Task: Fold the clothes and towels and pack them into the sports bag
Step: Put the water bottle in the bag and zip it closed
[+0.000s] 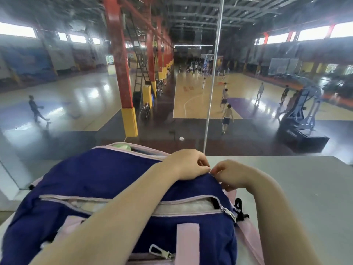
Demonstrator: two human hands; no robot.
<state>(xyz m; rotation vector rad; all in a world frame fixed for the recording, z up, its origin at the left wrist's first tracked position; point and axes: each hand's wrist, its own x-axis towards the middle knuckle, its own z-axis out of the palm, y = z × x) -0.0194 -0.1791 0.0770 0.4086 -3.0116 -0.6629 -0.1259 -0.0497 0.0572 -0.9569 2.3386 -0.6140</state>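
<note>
A navy sports bag [99, 176] with pink trim lies on a grey table [286, 180] right in front of me. My left hand [188, 163] crosses over the bag and grips its fabric at the right end. My right hand [232, 174] meets it there and pinches something small at the bag's edge, likely a zipper pull. A side pocket [191, 205] on the near face gapes open, showing white cloth inside. Something pale green [122, 146] peeks out at the bag's far side.
A glass pane with a vertical metal seam [212, 88] stands just behind the table. Beyond it lies a sports hall with red pillars, a basketball hoop stand and several people. A metal clip [162, 252] and a black strap buckle [239, 210] hang from the bag.
</note>
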